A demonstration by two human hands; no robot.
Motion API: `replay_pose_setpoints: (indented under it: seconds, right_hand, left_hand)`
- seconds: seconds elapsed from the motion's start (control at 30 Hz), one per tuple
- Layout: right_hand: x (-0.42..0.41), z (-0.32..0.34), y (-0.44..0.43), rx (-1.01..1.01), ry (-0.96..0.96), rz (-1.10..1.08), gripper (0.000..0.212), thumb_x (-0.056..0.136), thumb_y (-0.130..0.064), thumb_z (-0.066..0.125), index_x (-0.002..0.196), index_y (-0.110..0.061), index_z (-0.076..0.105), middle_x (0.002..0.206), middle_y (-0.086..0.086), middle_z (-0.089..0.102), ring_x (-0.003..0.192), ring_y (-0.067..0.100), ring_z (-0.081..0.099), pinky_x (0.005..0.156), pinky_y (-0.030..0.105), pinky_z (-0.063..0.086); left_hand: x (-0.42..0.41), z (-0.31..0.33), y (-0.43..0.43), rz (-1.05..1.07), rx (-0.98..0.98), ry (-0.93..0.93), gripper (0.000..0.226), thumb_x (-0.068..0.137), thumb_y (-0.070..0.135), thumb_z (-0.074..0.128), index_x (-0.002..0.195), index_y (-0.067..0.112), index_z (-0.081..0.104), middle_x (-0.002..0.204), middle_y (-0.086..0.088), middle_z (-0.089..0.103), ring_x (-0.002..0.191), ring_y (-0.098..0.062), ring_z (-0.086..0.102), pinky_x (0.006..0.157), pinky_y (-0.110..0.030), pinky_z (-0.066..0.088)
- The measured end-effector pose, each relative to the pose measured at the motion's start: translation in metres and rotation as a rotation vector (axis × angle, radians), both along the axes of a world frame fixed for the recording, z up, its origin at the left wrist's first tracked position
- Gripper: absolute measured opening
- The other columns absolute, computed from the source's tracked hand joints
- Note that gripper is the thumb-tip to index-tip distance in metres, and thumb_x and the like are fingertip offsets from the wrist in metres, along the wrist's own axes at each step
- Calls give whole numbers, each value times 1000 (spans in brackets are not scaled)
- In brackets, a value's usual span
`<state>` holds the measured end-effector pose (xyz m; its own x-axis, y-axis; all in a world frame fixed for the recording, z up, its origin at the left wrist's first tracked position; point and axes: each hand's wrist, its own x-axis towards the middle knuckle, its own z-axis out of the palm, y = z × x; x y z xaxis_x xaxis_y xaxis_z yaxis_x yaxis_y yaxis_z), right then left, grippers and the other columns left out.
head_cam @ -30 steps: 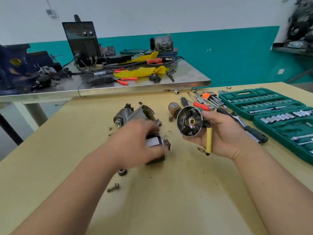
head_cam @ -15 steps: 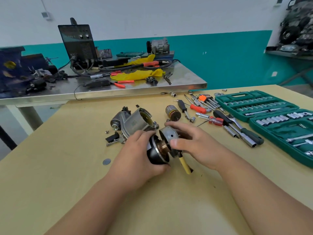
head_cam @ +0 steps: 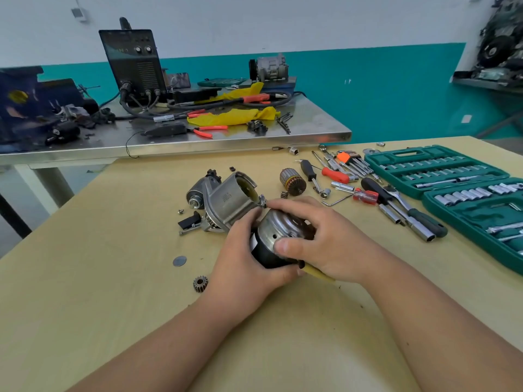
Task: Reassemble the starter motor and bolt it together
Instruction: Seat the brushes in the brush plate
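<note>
I see yellow wooden table (head_cam: 113,278), steel bench (head_cam: 311,131) behind, teal wall (head_cam: 396,89). Left hand (head_cam: 246,264) grips black motor body (head_cam: 261,254); right hand (head_cam: 325,239) grips silver end cap (head_cam: 276,223) on it.

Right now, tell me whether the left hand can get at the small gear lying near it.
Probably yes. The gear lies on bare table just beside the left hand, nothing between them. But that hand grips the motor body, so it must let go first.
</note>
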<state>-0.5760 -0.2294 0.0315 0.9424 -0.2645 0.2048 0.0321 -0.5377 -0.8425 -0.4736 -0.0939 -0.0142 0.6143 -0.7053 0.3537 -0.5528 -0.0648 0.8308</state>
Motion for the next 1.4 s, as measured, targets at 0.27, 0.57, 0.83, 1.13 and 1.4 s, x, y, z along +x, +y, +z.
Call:
replay_pose_setpoints:
  seconds: [0.27, 0.57, 0.83, 1.13, 1.4]
  right_hand:
    - [5, -1, -3, 85, 89, -3, 34, 103, -39, 34, 132, -51, 45, 130, -26, 48, 118, -11, 43, 96, 15, 37]
    - [23, 12, 9, -90, 144, -51, 38, 103, -41, 31, 137, -39, 48, 132, -16, 55, 118, 1, 49, 92, 15, 37]
    - [29, 39, 4, 174, 53, 122, 35, 88, -51, 39, 115, -56, 62, 127, -17, 61, 126, 12, 51, 109, 45, 36]
    - [23, 18, -1, 566, -151, 129, 40, 81, -16, 45, 116, -19, 63, 118, 4, 69, 112, 21, 63, 87, 30, 52]
    - [9, 26, 8, 35, -25, 95, 75, 63, -49, 74, 130, -50, 41, 124, -28, 56, 116, -4, 55, 92, 19, 48]
  left_hand:
    - [14, 5, -1, -188, 35, 182, 87, 44, 50, 86, 123, 37, 52, 110, 16, 68, 101, 2, 64, 78, -9, 47]
    - [13, 4, 1, -141, -42, 184, 74, 51, 32, 86, 118, 33, 55, 98, 18, 69, 87, 2, 65, 69, -8, 47]
    - [17, 14, 6, -232, -364, 489, 80, 57, 25, 81, 131, 26, 51, 120, -12, 64, 113, -33, 61, 94, -48, 53]
    - [21, 11, 14, -88, -399, 31, 90, 59, 18, 86, 131, 49, 43, 129, 22, 57, 122, -5, 56, 94, -14, 46]
    - [12, 10, 12, -34, -337, -62, 91, 56, 30, 80, 126, 65, 33, 125, 30, 55, 117, -1, 58, 93, -14, 46]
